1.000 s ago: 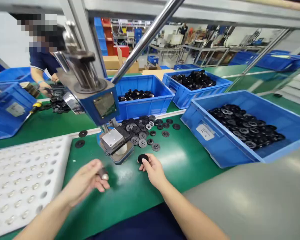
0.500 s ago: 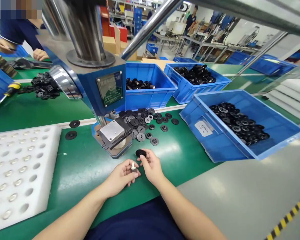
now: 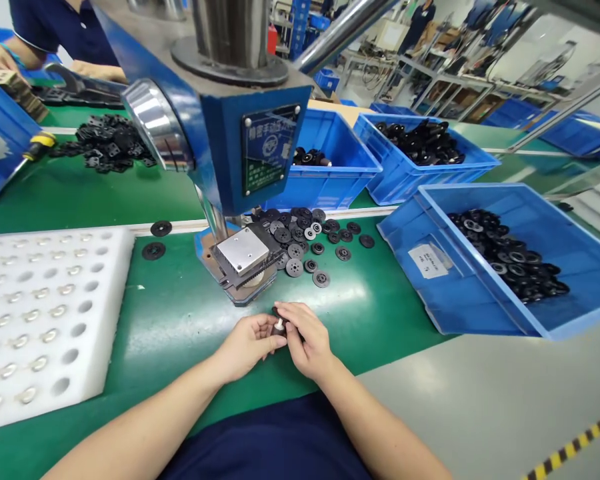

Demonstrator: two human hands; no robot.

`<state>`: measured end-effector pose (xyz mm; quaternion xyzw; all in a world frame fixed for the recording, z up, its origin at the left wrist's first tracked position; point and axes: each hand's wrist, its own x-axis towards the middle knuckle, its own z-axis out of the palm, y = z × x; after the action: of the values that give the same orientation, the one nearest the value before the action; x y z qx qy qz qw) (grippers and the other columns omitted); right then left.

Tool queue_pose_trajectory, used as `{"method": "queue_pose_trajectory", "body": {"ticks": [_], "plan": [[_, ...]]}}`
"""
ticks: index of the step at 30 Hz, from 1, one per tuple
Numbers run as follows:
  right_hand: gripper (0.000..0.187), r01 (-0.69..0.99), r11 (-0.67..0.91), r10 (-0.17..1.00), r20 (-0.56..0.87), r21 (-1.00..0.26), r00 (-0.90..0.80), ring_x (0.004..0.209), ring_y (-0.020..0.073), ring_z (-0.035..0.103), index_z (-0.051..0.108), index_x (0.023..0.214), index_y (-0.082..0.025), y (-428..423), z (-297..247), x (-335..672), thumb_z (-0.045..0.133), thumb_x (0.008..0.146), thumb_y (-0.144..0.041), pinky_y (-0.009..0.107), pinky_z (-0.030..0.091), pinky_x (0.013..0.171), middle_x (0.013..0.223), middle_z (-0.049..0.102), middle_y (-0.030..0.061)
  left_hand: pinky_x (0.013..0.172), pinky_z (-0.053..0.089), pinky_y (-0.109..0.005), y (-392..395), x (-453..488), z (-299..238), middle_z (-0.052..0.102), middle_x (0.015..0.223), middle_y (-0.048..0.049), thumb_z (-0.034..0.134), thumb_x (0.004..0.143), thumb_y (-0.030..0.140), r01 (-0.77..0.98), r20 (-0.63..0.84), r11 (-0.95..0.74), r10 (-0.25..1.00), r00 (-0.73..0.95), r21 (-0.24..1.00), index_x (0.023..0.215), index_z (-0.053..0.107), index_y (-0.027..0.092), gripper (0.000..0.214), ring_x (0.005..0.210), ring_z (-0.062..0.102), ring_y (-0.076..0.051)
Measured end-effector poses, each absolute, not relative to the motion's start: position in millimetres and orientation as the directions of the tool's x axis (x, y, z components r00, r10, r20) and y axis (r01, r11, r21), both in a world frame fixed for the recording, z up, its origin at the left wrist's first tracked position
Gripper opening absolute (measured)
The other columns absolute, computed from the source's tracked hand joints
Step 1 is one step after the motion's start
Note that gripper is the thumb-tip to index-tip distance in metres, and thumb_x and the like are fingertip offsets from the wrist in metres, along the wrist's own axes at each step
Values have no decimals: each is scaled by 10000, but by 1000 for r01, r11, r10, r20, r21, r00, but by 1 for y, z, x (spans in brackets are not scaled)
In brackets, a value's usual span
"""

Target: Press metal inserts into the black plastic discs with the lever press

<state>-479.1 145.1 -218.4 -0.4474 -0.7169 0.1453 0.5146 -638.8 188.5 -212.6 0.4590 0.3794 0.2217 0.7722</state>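
Green worktop: both hands are held over its near part, in front of the hand press.
Left hand: a small dark cylinder is gripped between thumb and fingers, its white shaft pointed upward.
Right hand: a black disc is grasped, mostly hidden by the fingers.
Cylinder and disc: both are held close together between the hands; whether contact is made cannot be told.
Press base: a toothed black plate is carried above it, topped by a silver block.
White foam tray: pale metal parts are seated in its rows of round holes, left of the press.
Loose discs: these are heaped and scattered behind and right of the press base.
Two dark discs: these are laid between tray and press.
Blue bins: black parts are contained in the three set behind and at right.
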Motion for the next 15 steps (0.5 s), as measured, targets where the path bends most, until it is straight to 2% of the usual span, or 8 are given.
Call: {"method": "queue_pose_trajectory", "body": {"ticks": [3, 5, 9, 11, 13, 15], "plan": [[359, 497, 505, 835, 545, -706, -74, 1193, 228, 628, 582, 1263, -209, 137, -217, -481, 505, 922, -127, 482, 542, 997, 1258, 662, 123, 552, 400, -222, 188, -639, -215, 549, 627, 56, 820, 642, 308, -9, -340, 414, 759, 555, 910, 785, 650, 145, 275, 566, 474, -85], [374, 508, 489, 853, 510, -709, -110, 1241, 243, 599, 559, 1302, -198, 131, -214, -483, 545, 928, -208, 496, 518, 1035, 1317, 628, 141, 609, 430, -233, 189, -640, -215, 566, 630, 50, 829, 622, 292, -8, -325, 385, 790, 520, 923, 724, 639, 150, 259, 615, 503, -102], [463, 519, 558, 812, 556, -647, -180, 1278, 245, 568, 497, 1393, -202, 128, -203, -478, 501, 977, -406, 479, 505, 1046, 1331, 617, 145, 690, 483, -274, 191, -640, -214, 653, 703, 13, 838, 606, 322, -7, -322, 383, 786, 528, 924, 768, 675, 156, 284, 698, 579, -149], [456, 582, 548, 798, 585, -601, -147, 1280, 240, 560, 505, 1389, -217, 138, -199, -468, 436, 996, -438, 482, 487, 1058, 1334, 618, 130, 694, 488, -275, 191, -641, -213, 670, 728, 0, 840, 602, 349, -15, -306, 367, 797, 521, 930, 789, 690, 156, 308, 711, 590, -154], [432, 719, 418, 828, 558, -556, -51, 1304, 254, 530, 526, 1374, -221, 155, -199, -455, 421, 996, -404, 505, 454, 1074, 1375, 591, 121, 629, 470, -252, 192, -641, -211, 676, 740, -10, 823, 627, 380, -3, -295, 346, 805, 516, 938, 843, 705, 151, 337, 675, 573, -142], [409, 849, 203, 883, 466, -488, 56, 1327, 294, 492, 564, 1344, -201, 176, -204, -441, 444, 982, -347, 542, 436, 1054, 1416, 560, 126, 524, 410, -221, 193, -641, -209, 669, 728, -17, 796, 659, 411, 32, -302, 332, 807, 507, 943, 865, 702, 144, 351, 601, 522, -119]]}}
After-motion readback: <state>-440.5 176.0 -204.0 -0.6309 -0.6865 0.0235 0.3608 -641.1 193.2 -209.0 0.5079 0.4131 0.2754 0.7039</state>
